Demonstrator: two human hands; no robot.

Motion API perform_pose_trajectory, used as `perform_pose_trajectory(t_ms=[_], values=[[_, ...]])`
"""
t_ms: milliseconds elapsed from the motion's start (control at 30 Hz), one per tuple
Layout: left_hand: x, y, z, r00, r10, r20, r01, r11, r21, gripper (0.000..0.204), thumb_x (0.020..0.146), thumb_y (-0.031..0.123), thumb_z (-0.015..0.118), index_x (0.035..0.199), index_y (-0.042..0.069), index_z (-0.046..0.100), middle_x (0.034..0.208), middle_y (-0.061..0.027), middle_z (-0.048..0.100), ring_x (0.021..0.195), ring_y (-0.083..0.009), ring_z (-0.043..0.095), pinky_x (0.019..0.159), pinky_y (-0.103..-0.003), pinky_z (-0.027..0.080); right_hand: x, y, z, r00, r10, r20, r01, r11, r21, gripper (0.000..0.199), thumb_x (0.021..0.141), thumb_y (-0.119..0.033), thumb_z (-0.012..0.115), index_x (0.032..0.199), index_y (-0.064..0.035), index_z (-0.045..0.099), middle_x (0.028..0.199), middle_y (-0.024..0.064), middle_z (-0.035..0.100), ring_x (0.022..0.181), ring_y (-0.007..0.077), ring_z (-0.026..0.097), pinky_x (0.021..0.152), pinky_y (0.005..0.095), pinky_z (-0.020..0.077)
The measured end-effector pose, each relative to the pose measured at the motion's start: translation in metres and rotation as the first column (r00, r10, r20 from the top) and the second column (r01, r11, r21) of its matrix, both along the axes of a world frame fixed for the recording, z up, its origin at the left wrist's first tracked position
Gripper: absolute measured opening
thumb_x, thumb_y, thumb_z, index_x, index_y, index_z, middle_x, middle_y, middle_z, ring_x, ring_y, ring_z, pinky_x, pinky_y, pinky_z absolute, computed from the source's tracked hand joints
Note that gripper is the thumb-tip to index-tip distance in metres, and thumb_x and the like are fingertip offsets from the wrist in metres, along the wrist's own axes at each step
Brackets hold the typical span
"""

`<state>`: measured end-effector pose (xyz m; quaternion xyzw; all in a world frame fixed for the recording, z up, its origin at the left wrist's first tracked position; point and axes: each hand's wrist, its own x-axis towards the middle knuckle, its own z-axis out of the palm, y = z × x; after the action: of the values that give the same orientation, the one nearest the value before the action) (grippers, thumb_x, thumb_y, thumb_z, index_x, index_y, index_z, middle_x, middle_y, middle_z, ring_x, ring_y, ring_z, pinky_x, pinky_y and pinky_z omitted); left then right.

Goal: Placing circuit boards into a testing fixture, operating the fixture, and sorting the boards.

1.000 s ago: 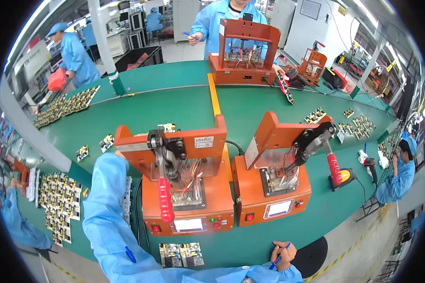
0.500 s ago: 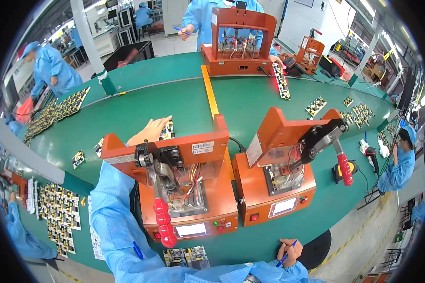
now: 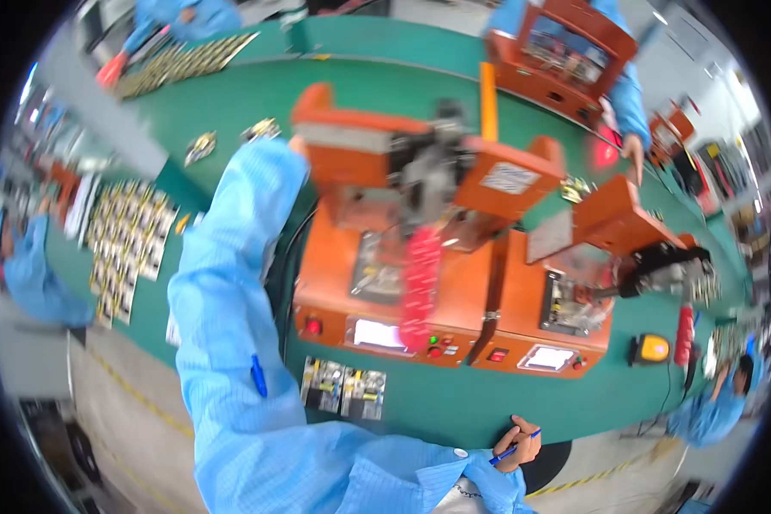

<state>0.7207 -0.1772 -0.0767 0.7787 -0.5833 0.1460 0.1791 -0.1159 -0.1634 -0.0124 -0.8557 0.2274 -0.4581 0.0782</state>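
Observation:
My left arm reaches forward along the left side of an orange test fixture. Only a sliver of my left hand shows at the fixture's upper corner; its fingers are hidden behind the panel. Close to that sleeve lie two small circuit boards. My right hand rests near the front edge of the green bench, its fingers closed around a blue pen. Two larger circuit boards lie side by side in front of the fixture, whose red lever handle is blurred.
A second orange fixture stands to the right, with a yellow-and-black device beyond it. Many circuit boards cover the left side. Across the bench, a co-worker's hand is beside another orange fixture.
The view has swung, shifting the fixtures rightward. My left hand, seen earlier over a board behind the fixture, is now mostly hidden. My right hand still holds the pen.

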Motion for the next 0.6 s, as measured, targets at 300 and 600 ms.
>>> perform_pose_trajectory(t_ms=[300, 600], values=[[-0.173, 0.023, 0.061, 0.975, -0.161, -0.152, 0.174, 0.982, 0.073, 0.063, 0.07, 0.047, 0.077, 0.128, 0.032, 0.056, 0.113, -0.013, 0.047, 0.106, -0.0339, 0.044, 0.09, -0.043, 0.043, -0.015, 0.006, -0.011, 0.988, -0.112, -0.103, 0.112, 0.994, -0.011, 0.027, 0.085, 0.008, 0.05, 0.064, -0.0029, 0.036, 0.083, 0.0177, 0.068, 0.059, 0.0279, 0.057, 0.052, 0.036, 0.0426], [-0.173, -0.002, 0.063, 0.945, -0.325, 0.035, 0.326, 0.945, -0.028, 0.053, 0.072, 0.036, 0.077, 0.123, 0.03, 0.061, 0.102, -0.008, 0.044, 0.099, -0.0269, 0.049, 0.08, -0.039, 0.046, -0.015, 0.007, -0.008, 0.978, -0.183, -0.096, 0.185, 0.982, 0.022, 0.026, 0.087, 0.005, 0.054, 0.063, -0.0006, 0.045, 0.082, 0.0165, 0.068, 0.058, 0.0246, 0.054, 0.052, 0.0351, 0.0386]])
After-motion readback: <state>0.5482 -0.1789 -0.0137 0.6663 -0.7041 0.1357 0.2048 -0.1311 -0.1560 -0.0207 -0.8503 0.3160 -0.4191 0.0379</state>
